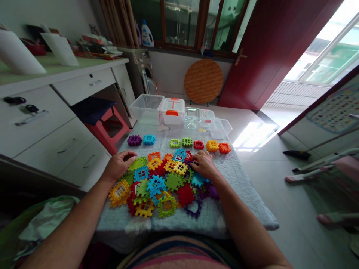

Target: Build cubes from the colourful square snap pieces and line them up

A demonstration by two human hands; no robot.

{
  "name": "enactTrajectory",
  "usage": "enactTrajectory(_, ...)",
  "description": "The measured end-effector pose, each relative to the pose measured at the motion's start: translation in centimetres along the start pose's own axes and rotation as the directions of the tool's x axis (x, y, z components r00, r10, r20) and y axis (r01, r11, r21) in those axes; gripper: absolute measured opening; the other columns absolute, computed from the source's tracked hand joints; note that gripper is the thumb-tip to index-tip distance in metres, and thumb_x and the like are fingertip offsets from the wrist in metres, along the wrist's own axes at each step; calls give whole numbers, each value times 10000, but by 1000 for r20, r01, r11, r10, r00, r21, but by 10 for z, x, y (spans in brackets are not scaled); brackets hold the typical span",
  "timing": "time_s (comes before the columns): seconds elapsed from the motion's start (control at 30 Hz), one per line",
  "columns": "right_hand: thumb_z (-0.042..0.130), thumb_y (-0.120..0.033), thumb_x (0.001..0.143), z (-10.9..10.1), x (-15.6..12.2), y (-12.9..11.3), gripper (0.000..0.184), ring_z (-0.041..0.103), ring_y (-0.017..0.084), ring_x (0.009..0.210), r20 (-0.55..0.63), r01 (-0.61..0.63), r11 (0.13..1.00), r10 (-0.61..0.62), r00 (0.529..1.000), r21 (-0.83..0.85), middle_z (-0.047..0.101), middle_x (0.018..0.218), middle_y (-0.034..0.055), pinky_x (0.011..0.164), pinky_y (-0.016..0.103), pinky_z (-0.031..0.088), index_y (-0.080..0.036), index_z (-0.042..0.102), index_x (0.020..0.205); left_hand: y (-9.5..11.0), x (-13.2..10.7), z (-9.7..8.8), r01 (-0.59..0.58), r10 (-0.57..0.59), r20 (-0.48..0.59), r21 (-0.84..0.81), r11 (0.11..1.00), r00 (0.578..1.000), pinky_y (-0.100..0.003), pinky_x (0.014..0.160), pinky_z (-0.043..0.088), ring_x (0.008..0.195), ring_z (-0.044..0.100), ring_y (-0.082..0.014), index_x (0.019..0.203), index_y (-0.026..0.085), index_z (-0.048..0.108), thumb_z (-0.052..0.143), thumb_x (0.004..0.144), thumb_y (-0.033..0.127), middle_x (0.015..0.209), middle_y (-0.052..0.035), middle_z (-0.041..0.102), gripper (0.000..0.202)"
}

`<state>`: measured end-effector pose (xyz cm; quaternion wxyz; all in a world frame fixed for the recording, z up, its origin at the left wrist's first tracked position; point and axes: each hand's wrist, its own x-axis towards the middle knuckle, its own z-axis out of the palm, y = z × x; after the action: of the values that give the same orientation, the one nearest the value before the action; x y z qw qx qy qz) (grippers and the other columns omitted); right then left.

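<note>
Overlapping block pieces (pixel 173 181), many partly hidden, lie heaped on the cloth-covered desk (pixel 246 209). The left hand (pixel 119 165) is at their left edge, the right hand (pixel 206 165) over their right side; I cannot tell whether either grip holds one. Behind sit 7 stacks (pixel 187 142).

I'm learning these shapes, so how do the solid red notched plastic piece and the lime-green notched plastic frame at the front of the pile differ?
The solid red notched plastic piece is filled across its middle, while the lime-green notched plastic frame has a large opening. The red piece lies further right; the green frame lies nearer the camera. Both have toothed edges.
</note>
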<state>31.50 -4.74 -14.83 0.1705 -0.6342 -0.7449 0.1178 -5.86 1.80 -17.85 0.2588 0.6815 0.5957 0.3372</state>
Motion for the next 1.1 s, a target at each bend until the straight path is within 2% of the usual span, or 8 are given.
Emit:
enactTrajectory(0.2, 659, -219, 794, 2, 4, 1, 77, 511, 204, 932, 18, -8, 998, 7, 1000, 56, 600, 932, 49, 810, 326, 335, -210, 714, 847, -4, 1, 1, 1, -1, -1, 18, 1000, 1000, -284, 745, 544, 793, 684, -222, 906, 196, 709, 601, 743, 495, 879, -42, 748, 357)
enactTrajectory(0.37, 661, -267, 802, 4, 4, -2, 80, 499, 223, 951, 7, 1, 1000, -1, 1000, 25, 604, 926, 55, 789, 338, 317, -221, 721, 826, 0, 0, 0, -9, 10, -11, 24, 1000, 1000, -282, 755, 542, 770, 683, -216, 884, 199, 713, 611, 735, 492, 854, -33, 748, 344)
enactTrajectory(0.53, 625, -214, 806, 7, 7, -1, 92, 508, 217, 927, -31, 12, 999, -11, 999, 53, 608, 881, 51, 797, 341, 334, -213, 713, 778, 3, 0, 0, 6, -6, -6, -3, 1000, 1000, -278, 735, 540, 762, 678, -215, 884, 193, 709, 616, 730, 488, 845, -36, 743, 345)
enactTrajectory(0.67, 637, -186, 764, 2, 9, 3, 45, 534, 192, 867, -164, 53, 979, -21, 986, 196, 604, 858, 41, 821, 331, 391, -202, 676, 750, 1, 0, 1, 9, -9, 0, -11, 1000, 1000, -282, 733, 543, 768, 679, -219, 889, 189, 707, 620, 731, 500, 846, -39, 741, 360)
enactTrajectory(0.73, 626, -200, 761, -3, 8, 7, 32, 549, 173, 812, -224, 76, 944, -3, 975, 320, 609, 832, 28, 777, 308, 421, -200, 636, 730, 0, 0, 1, 12, -12, 1, -11, 1000, 1000, -287, 745, 544, 777, 679, -222, 898, 188, 706, 621, 733, 509, 855, -42, 742, 371)
enactTrajectory(0.9, 598, -285, 769, -20, -4, 28, 81, 487, 126, 571, -260, -19, 815, 206, 943, 579, 547, 626, -32, 569, 256, 400, -214, 566, 748, -1, 0, 0, 12, -12, 8, -12, 1000, 1000, -297, 744, 540, 777, 675, -226, 906, 193, 705, 620, 732, 511, 856, -45, 743, 373)
enactTrajectory(1.0, 589, -279, 774, -31, -14, 37, 82, 473, 128, 569, -382, -25, 859, 253, 889, 511, 525, 632, -29, 572, 263, 396, -219, 543, 744, -1, 1, 0, 14, -14, 8, -3, 1000, 1000, -294, 739, 533, 786, 675, -225, 904, 197, 707, 617, 733, 508, 872, -44, 744, 366)
enactTrajectory(1.1, 571, -211, 771, -37, -22, 37, 79, 488, 145, 645, -459, -13, 961, 143, 877, 275, 542, 708, 1, 642, 281, 402, -220, 519, 712, -1, 0, 0, 21, -21, 2, -3, 1000, 1000, -284, 731, 526, 797, 676, -224, 907, 198, 708, 618, 730, 511, 891, -44, 744, 371)
